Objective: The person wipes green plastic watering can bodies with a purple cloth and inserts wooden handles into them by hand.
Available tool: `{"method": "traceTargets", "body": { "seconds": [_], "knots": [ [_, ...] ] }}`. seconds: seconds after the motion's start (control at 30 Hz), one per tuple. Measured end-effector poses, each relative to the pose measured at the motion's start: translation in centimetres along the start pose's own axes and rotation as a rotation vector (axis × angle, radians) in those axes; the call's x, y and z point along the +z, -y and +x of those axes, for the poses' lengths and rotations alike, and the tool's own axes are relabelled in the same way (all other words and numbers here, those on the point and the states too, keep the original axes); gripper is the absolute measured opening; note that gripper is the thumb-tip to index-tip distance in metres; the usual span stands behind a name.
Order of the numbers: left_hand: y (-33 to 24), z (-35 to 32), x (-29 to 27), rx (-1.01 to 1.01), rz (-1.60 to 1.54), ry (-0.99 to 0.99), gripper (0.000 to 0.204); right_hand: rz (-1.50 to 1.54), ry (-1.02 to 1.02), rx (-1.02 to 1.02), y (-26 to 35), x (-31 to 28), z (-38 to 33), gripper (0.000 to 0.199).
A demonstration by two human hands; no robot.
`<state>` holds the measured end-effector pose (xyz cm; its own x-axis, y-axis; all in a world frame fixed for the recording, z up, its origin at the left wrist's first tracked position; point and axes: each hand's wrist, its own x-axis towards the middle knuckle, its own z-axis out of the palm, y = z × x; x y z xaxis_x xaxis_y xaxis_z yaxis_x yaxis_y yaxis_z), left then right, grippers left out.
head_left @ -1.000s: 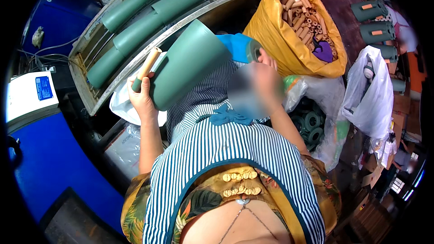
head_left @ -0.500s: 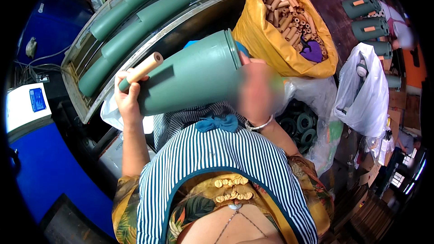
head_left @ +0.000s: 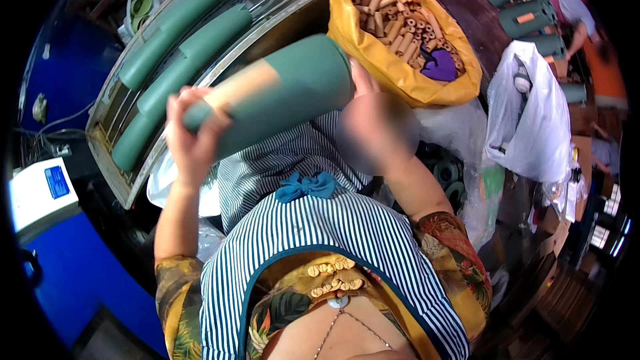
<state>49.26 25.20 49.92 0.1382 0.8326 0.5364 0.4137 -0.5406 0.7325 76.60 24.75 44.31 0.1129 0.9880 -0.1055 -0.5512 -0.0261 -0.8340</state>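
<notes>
A tapered green container (head_left: 293,100) lies tilted across the front of my apron, its wide end to the right. Along its upper left side runs a pale wooden tube (head_left: 245,85), smeared by motion, with a green stub at its lower end. My left hand (head_left: 192,130) is closed round that stub end, at the container's narrow end. My right hand (head_left: 377,123) presses against the wide end; it is blurred, though its upper fingers lie along the rim.
A yellow sack (head_left: 400,90) full of wooden tubes stands beyond my right hand, a purple object (head_left: 440,65) on them. Long green pieces (head_left: 200,43) lie in a framed rack (head_left: 127,187). A white bag (head_left: 530,120) and several green containers (head_left: 527,17) are farther right, near another person.
The container has rolled and shifted slightly, its wide end now turned away from view. The wooden tube now lies along its side instead of pointing up. My right hand remains at the wide end.
</notes>
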Motion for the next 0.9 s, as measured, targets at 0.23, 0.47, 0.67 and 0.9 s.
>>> {"method": "traceTargets", "body": {
  "seconds": [0.23,0.47,0.67,0.9],
  "knots": [
    [-1.6,-0.2,0.4,0.336,-0.019,0.140,0.039,-0.086,-0.201,0.018,1.7,0.2,-1.5,0.044],
    [1.7,-3.9,-0.6,-0.483,-0.512,-0.094,0.027,-0.818,0.046,-0.507,3.0,2.4,-5.0,0.042],
    [9.2,-5.5,-4.1,-1.053,-0.974,0.278,0.030,-0.927,0.537,-0.998,3.5,4.2,-6.4,0.046],
    [-8.7,0.6,3.3,0.994,0.280,0.851,0.016,0.149,0.270,0.942,-6.0,-10.3,6.8,0.026]
  ]
}}
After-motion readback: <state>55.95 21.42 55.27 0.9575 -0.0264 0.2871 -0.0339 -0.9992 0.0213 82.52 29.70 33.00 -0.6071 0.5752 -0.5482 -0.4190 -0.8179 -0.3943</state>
